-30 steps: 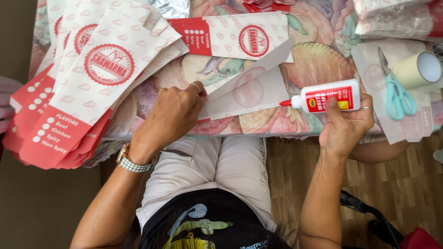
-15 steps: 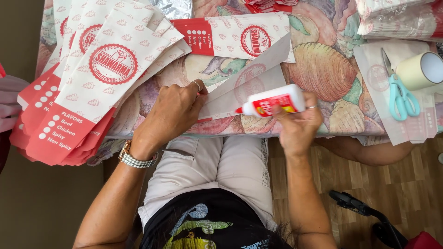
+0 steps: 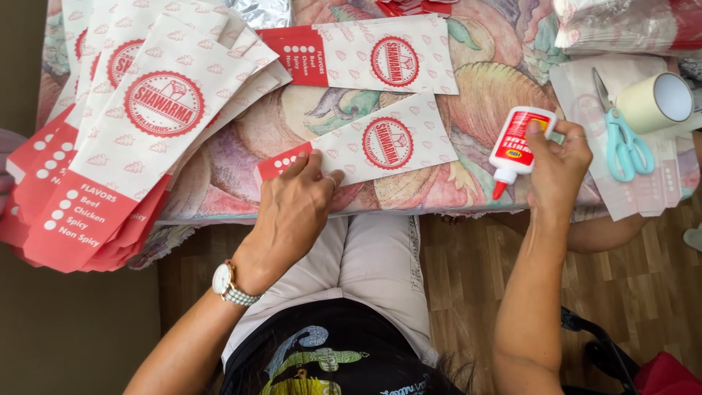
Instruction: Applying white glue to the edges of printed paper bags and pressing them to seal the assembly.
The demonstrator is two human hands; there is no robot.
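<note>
My left hand (image 3: 296, 201) presses flat on the red end of a white and red paper bag (image 3: 373, 143) with a round red emblem, lying printed side up at the table's front edge. My right hand (image 3: 559, 161) holds a white glue bottle (image 3: 515, 146) with a red label and red nozzle, tipped downward, to the right of that bag and apart from it. A wristwatch sits on my left wrist.
A fanned stack of similar bags (image 3: 124, 124) covers the left of the table (image 3: 468, 95), which has a patterned cloth. Another bag (image 3: 365, 58) lies behind. Teal-handled scissors (image 3: 621, 135) and a roll of tape (image 3: 654, 99) rest on paper sheets at the right.
The bag has been turned from its plain side to its printed side. My right hand carried the glue bottle in over the bag, then back out to the right, nozzle now down.
</note>
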